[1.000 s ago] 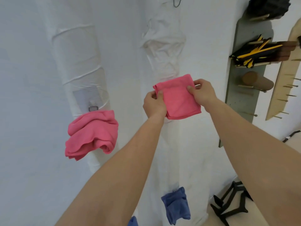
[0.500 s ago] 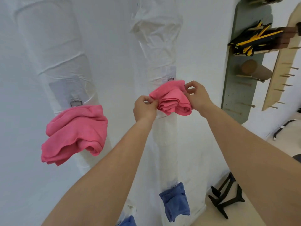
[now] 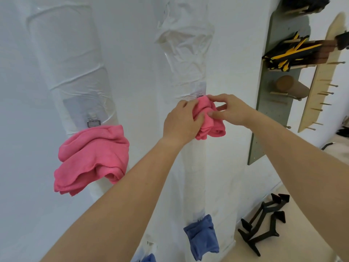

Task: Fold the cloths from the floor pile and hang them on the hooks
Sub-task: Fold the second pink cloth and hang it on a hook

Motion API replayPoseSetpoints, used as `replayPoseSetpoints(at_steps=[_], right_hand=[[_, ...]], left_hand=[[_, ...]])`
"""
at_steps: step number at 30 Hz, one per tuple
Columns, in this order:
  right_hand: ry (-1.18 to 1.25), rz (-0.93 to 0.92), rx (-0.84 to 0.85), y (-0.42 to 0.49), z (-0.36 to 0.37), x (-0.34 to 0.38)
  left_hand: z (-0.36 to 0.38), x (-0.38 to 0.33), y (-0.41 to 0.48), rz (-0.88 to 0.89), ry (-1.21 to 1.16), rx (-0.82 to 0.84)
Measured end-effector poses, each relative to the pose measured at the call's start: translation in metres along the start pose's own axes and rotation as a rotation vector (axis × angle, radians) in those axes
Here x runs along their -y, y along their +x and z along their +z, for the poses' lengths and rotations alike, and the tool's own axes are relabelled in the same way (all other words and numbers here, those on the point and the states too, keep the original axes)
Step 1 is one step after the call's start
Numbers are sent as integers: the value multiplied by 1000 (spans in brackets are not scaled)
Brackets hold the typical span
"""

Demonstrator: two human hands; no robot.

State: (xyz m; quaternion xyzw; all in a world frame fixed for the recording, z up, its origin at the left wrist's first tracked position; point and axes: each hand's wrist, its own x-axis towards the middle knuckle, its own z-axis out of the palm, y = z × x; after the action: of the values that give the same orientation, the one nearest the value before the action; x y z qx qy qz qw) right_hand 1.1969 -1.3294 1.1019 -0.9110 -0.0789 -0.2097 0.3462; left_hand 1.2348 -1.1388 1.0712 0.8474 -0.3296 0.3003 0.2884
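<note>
We are working at the middle white-wrapped post (image 3: 188,167), both hands up at its hook (image 3: 199,95). The folded pink cloth (image 3: 209,120) is bunched just under that hook, pressed against the post. Our left hand (image 3: 182,121) is closing around the cloth's left side, fingers wrapped into the folds, probably to keep the bundle from springing open while it goes on. Our right hand (image 3: 229,108) is pinching the top edge between thumb and forefinger, right beside the hook, with the other fingers lifted clear; that light pinch looks meant for threading a small bit of fabric over the metal. We cannot tell whether the cloth is caught on the hook yet, since the fingers are covering the spot.

Another pink cloth (image 3: 90,157) is hanging under a metal hook (image 3: 93,122) on the left post, and a blue cloth (image 3: 203,237) is hanging lower on the middle post, so the hooks are filling one cloth each. The floor pile is out of view.

Judgement: we are in the hanging step for this cloth. The risk is letting go before the fabric is seated, since the bundle would drop and unfold.
</note>
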Motion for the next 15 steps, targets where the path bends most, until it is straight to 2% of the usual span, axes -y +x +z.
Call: replayPoseSetpoints(at_steps=[3,6,9,11,13,15], right_hand=[[-97,32,0,2,7,-8],[-42,67,-77,-3,20,-16],[0,79,-115,-12,29,-15],[-68,61,-119,-13,29,-12],[-207,56,-111,-10,25,-7],[-254,47,-106,-7,23,0]], left_hand=[[10,6,0,31,126,54],[18,7,-3,7,163,85],[18,7,-6,26,270,53],[16,6,-6,76,378,9],[17,4,-4,92,380,15],[15,3,2,-4,195,47]])
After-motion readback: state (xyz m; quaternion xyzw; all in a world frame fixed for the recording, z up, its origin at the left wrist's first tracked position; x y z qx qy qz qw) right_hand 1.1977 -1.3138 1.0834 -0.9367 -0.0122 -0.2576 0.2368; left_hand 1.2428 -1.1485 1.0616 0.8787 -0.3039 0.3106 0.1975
